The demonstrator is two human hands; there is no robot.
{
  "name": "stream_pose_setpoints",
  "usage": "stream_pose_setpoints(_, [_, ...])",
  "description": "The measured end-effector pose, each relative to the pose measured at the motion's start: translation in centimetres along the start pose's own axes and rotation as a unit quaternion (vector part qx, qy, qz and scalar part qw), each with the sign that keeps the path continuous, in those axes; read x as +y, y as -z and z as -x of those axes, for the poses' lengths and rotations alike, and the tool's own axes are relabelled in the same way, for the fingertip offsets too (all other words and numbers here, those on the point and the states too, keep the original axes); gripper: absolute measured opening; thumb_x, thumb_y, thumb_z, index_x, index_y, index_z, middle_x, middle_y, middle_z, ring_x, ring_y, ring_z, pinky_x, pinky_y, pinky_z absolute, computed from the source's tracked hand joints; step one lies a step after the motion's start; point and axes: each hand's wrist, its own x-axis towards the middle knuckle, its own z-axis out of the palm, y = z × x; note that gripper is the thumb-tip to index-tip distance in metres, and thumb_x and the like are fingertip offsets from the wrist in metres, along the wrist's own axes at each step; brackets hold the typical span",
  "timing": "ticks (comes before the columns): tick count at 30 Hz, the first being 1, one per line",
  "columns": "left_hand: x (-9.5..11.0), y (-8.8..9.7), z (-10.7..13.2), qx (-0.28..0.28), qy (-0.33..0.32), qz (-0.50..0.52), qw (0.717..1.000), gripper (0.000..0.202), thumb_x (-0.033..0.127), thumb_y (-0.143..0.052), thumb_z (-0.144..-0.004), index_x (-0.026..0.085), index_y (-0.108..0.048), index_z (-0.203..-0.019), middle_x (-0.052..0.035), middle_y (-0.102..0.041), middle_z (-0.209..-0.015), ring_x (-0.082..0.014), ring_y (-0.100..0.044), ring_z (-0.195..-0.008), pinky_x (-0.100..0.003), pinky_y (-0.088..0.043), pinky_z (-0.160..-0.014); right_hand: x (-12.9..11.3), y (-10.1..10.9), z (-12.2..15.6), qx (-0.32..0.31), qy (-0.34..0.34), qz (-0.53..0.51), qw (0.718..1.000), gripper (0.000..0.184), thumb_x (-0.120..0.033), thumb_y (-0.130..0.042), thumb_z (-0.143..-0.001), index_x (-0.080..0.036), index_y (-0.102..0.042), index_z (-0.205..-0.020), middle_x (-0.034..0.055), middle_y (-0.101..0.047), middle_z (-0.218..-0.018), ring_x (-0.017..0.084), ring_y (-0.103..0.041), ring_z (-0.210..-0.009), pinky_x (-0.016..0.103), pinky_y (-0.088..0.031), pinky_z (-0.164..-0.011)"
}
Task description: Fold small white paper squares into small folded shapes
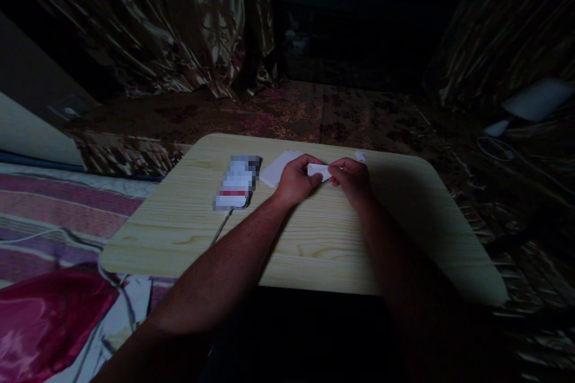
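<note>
Between my two hands is a small folded piece of white paper (318,171), held just above the table. My left hand (296,181) grips its left end, the thumb lying along the near side. At the right end, my right hand (353,178) pinches the paper between thumb and fingers. A stack of white paper sheets (276,171) lies flat on the table, partly hidden behind my left hand. Beyond my right hand sits a small crumpled white scrap (360,157).
A phone (237,182) with a blurred-out screen lies left of the paper stack, a white cable (220,227) plugged into its near end. The light wooden table (314,251) has rounded corners. Patterned curtains (215,24) hang behind, and a white lamp (536,99) stands at right.
</note>
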Motion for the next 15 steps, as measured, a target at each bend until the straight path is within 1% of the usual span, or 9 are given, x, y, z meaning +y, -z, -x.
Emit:
stream_pose_setpoints(6, [0.19, -0.14, 0.18, -0.013, -0.002, 0.006, 1.0, 0.028, 0.02, -0.078, -0.065, 0.017, -0.071, -0.092, -0.0012, -0.071, -0.082, -0.0133, -0.059, -0.068, -0.024, -0.045, -0.061, -0.12, 0.06, 0.07, 0.012, 0.012, 0.018, 1.0, 0.016, -0.036, -0.07, -0.073, -0.02, -0.069, -0.075, -0.0025, -0.064, -0.052, 0.014, -0.057, -0.05, 0.025, -0.041, -0.05])
stream_pose_setpoints(11, [-0.14, 0.15, -0.11, -0.008, 0.004, 0.001, 1.0, 0.029, 0.021, -0.078, -0.066, 0.016, -0.071, -0.094, 0.0002, -0.069, -0.076, -0.0124, -0.058, -0.064, -0.024, -0.042, -0.06, -0.16, 0.11, 0.18, 0.006, -0.001, -0.001, 1.0, 0.02, -0.038, -0.073, -0.074, -0.019, -0.071, -0.08, -0.0019, -0.066, -0.055, 0.013, -0.054, -0.048, 0.025, -0.041, -0.05])
stream_pose_setpoints(15, [-0.16, 0.23, -0.19, -0.004, 0.002, 0.012, 1.0, 0.028, 0.02, -0.079, -0.066, 0.016, -0.07, -0.092, 0.0002, -0.069, -0.077, -0.0125, -0.058, -0.065, -0.024, -0.043, -0.061, 0.12, 0.34, 0.02, 0.001, 0.005, -0.004, 1.0, 0.021, -0.04, -0.074, -0.073, -0.019, -0.068, -0.076, -0.0017, -0.066, -0.055, 0.013, -0.054, -0.048, 0.026, -0.041, -0.051])
